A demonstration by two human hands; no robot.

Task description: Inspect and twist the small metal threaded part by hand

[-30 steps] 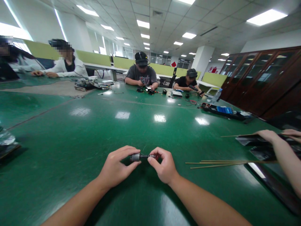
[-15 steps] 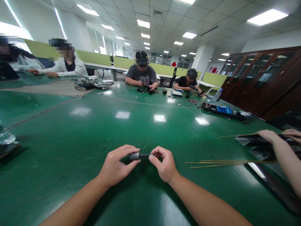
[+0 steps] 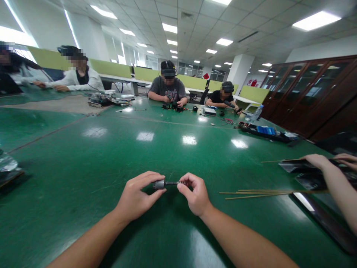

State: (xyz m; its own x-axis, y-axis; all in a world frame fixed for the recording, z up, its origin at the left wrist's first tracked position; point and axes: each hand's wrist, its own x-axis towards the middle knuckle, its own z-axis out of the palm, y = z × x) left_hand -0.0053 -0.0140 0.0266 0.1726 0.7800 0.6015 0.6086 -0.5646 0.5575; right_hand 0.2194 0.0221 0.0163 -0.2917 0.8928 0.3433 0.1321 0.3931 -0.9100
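Note:
Over the green table, my left hand grips a dark grey cylinder with a thin shaft between thumb and fingers. The shaft points right, toward my other hand, and lies level. At its far end my right hand pinches a small coil spring, partly covered by the fingertips. The spring's coils line up with the shaft end; whether they sit around it I cannot tell.
Several thin brown rods lie at right beside a co-worker's arm and black glossy pieces. A black tray and a water bottle stand farther back. Other people sit across the table. A clear plastic object is at far left.
More of the spring's coils show at my right fingertips. Both hands stay in nearly the same place, and the cylinder has barely moved.

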